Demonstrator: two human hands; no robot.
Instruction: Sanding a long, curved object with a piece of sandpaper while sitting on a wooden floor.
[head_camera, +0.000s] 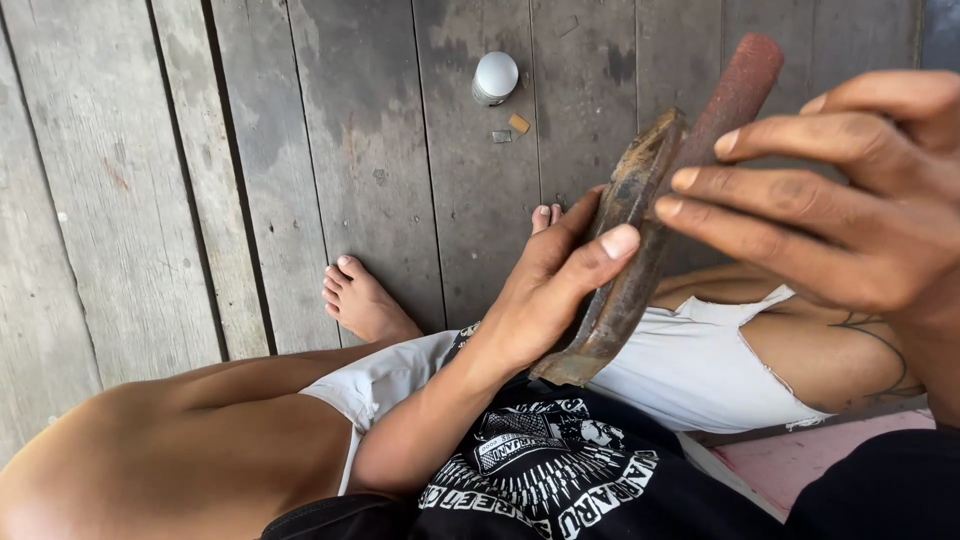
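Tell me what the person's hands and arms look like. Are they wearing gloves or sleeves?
No gloves and no long sleeves. The left hand and the right hand are bare, with short fingernails and some dirt on the fingers. The left forearm is bare too. No rings, watch or bracelets show. The person wears a black shirt with a white print and white shorts.

White-capped bottle on grey planks — small scraps beside.

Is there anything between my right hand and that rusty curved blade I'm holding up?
Yes. A reddish-brown sharpening stone lies between the right hand fingers and the rusty curved blade, pressed against its edge. The left hand grips the blade directly, nothing between.
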